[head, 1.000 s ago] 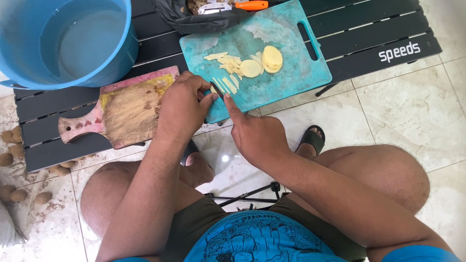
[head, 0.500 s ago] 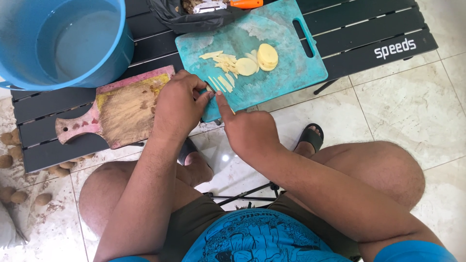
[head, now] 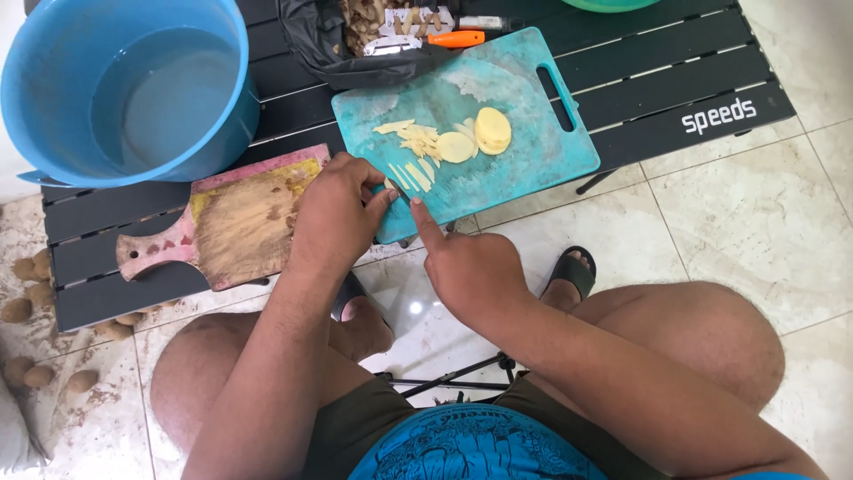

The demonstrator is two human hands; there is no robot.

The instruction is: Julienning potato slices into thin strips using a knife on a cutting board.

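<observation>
A teal plastic cutting board point(head: 533, 151) lies on a low black slatted table point(head: 675, 80). On it are round potato slices point(head: 491, 129) and thin potato strips point(head: 413, 169). My left hand point(head: 333, 218) rests at the board's near-left corner, fingers curled onto a small potato piece. My right hand point(head: 466, 267) is closed just below the board's edge, its index finger stretched along a thin dark knife blade point(head: 394, 189) that points at the left fingertips.
A blue bucket point(head: 53, 116) of water stands at the table's left. A worn wooden board point(head: 240, 227) lies beside my left hand. Behind are a black bag of peels point(head: 311, 40) and an orange-handled tool point(head: 458, 38). Unpeeled potatoes point(head: 27, 267) lie on the floor.
Both hands have shifted a little left along the board's near edge. The strips and slices on the board lie as before.
</observation>
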